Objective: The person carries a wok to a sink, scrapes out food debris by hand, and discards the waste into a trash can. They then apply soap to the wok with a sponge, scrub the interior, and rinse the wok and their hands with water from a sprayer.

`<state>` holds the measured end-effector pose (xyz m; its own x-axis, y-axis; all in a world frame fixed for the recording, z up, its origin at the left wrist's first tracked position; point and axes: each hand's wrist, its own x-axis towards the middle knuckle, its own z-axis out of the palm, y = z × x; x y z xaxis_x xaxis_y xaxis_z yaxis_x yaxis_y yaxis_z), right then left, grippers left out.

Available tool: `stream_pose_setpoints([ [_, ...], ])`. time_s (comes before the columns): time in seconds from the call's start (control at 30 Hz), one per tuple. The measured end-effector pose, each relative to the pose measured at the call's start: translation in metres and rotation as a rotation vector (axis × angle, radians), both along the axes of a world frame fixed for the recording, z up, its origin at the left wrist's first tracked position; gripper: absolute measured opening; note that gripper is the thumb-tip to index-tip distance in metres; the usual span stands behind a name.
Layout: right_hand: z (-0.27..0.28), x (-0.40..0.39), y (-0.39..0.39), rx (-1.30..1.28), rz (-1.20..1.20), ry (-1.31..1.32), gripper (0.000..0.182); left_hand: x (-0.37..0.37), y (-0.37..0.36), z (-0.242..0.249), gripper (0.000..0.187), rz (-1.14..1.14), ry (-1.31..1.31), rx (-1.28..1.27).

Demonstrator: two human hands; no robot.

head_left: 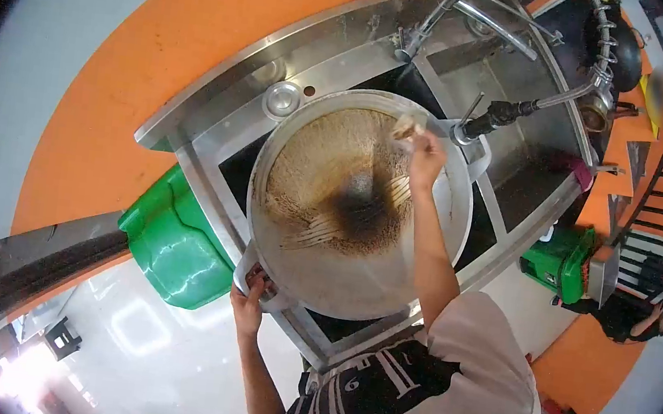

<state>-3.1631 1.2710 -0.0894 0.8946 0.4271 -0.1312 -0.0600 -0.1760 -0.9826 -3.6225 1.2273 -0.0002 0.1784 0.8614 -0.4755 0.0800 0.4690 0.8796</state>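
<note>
Here right hand [426, 154] presses scrubber [406, 127] on pot [340, 273] bottom; left hand [249, 300] grips handle [245, 267].

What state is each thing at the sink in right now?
Big pot: tipped on its side over the sink, burnt brown bottom facing the camera.
Left hand: closed on the pot's handle.
Right hand: pressing a scrubber against the pot's bottom.
Sink: no water seen running.
Spray hose: hanging unused beside the pot.
Green bin: on the floor, partly under the sink.
</note>
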Motion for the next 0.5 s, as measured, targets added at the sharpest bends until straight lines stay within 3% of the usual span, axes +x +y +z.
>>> stream_pose_setpoints([
  [0.03, 0.000, 0.004, 0.004, -0.074, -0.087, -0.312, 0.021, 0.001, 0.001, 0.001, 0.042, -0.001, 0.012, -0.028],
  [0.17, -0.007, -0.002, 0.036, 0.013, -0.121, -0.617, 0.033, 0.002, 0.000, 0.001, 0.040, 0.020, 0.040, -0.046],
  [0.2, -0.009, -0.007, 0.046, -0.094, -0.108, -0.755, 0.038, -0.004, -0.002, -0.009, 0.040, 0.006, 0.024, -0.031],
  [0.5, -0.040, -0.072, 0.102, -0.070, -0.145, -0.802, 0.041, 0.000, 0.002, -0.002, 0.037, 0.034, 0.015, -0.077],
])
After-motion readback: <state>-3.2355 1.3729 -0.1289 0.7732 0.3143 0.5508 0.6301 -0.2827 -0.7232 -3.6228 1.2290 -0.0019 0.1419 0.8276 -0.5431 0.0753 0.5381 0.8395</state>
